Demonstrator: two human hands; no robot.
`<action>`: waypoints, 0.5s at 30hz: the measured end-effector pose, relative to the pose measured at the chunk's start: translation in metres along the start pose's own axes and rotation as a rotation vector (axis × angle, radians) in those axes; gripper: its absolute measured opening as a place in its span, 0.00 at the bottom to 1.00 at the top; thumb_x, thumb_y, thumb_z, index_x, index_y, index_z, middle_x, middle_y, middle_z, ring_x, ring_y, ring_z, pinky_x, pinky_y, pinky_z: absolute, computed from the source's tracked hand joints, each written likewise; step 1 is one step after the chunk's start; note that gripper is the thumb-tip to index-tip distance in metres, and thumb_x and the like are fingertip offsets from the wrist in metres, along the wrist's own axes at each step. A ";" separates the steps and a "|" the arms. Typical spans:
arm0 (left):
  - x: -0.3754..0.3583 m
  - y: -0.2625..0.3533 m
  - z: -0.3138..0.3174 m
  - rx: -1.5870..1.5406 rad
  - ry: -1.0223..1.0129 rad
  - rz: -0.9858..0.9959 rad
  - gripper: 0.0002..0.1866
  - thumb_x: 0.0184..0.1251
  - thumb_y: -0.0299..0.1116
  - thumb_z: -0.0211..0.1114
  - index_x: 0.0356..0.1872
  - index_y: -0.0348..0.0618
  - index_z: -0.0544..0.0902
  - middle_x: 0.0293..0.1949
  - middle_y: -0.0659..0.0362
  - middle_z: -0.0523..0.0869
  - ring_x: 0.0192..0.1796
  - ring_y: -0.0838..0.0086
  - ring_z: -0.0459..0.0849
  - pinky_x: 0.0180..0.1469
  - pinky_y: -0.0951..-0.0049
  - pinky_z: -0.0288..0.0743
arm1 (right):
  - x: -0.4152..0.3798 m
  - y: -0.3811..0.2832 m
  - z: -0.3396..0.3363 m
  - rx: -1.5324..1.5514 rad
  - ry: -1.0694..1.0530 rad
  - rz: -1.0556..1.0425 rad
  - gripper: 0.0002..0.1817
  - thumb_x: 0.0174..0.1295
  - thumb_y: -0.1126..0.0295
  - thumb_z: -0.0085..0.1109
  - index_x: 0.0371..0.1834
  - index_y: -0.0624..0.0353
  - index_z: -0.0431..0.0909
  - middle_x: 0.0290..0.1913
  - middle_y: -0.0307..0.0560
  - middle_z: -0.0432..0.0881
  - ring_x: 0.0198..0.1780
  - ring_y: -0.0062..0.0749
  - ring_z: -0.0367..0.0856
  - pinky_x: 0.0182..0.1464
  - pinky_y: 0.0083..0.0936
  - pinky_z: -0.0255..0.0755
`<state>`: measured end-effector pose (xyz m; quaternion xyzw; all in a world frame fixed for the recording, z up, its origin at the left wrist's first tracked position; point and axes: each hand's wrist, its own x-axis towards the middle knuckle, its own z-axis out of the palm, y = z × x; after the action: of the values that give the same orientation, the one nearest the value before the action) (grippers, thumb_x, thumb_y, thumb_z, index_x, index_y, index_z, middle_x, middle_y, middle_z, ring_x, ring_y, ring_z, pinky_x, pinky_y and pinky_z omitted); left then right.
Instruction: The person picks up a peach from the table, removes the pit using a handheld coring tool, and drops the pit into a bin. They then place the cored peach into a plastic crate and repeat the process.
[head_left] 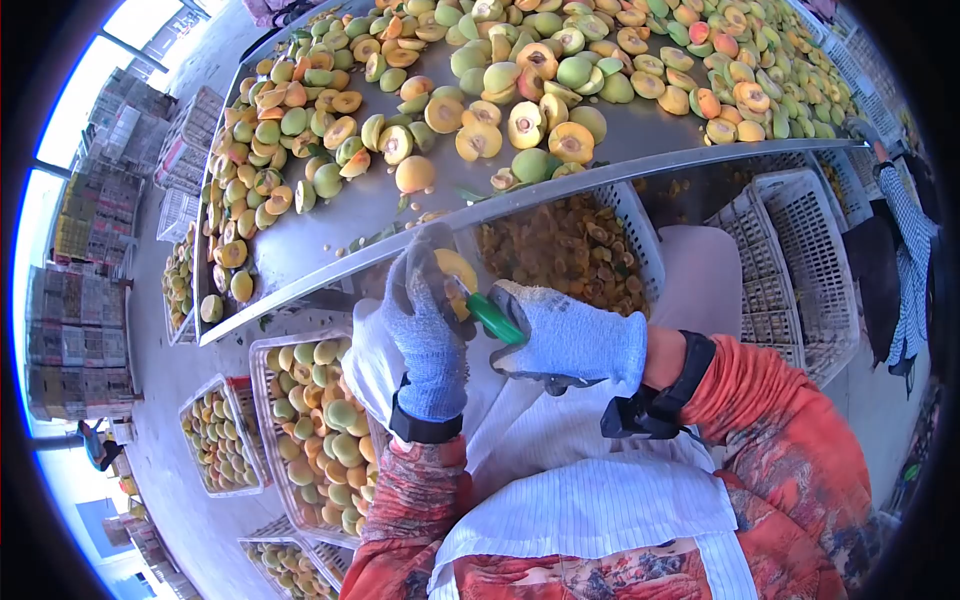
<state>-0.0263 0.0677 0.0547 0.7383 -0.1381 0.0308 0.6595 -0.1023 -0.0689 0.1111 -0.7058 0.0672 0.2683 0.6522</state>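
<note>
Both my hands wear blue-grey work gloves, stained dark at the fingers. My left hand (428, 320) is closed around a cut apricot half (456, 268), its yellow flesh facing the right hand. My right hand (570, 335) grips a small knife by its green handle (495, 317). The knife's short metal tip touches the cut face of the apricot, and most of its blade cannot be made out. Both hands are just in front of the metal table's edge (500, 208), above my lap. Many whole and halved apricots (526, 124) lie across the table.
Below the table edge, a white crate (640, 240) holds brownish apricot pieces. Crates of whole apricots (325, 430) stand on the floor at left. Nested white crates (810, 260) are at right, near another person's checked sleeve (908, 265). Stacked crates (80, 330) line the far left.
</note>
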 end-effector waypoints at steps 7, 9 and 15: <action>0.022 0.028 -0.006 -0.001 -0.277 -0.552 0.18 0.64 0.40 0.57 0.48 0.39 0.78 0.26 0.58 0.79 0.15 0.75 0.76 0.10 0.81 0.63 | 0.005 0.017 -0.013 0.237 -0.169 0.034 0.18 0.52 0.70 0.62 0.42 0.62 0.66 0.24 0.44 0.71 0.14 0.25 0.70 0.13 0.22 0.68; 0.030 0.021 -0.009 0.016 -0.338 -0.496 0.16 0.63 0.38 0.57 0.47 0.38 0.79 0.26 0.58 0.80 0.21 0.77 0.78 0.18 0.82 0.68 | 0.004 0.020 -0.013 0.399 -0.227 0.032 0.18 0.51 0.70 0.63 0.42 0.63 0.67 0.23 0.44 0.72 0.14 0.24 0.70 0.12 0.22 0.67; 0.045 -0.005 0.009 0.201 -0.397 -0.380 0.14 0.60 0.33 0.57 0.42 0.33 0.81 0.30 0.58 0.83 0.30 0.78 0.78 0.33 0.78 0.72 | 0.006 0.039 -0.011 0.514 -0.160 -0.040 0.20 0.51 0.68 0.64 0.44 0.61 0.68 0.23 0.39 0.72 0.14 0.23 0.69 0.14 0.20 0.65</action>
<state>0.0171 0.0523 0.0585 0.8043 -0.1199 -0.2245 0.5369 -0.1110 -0.0833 0.0737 -0.4948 0.0673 0.2847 0.8183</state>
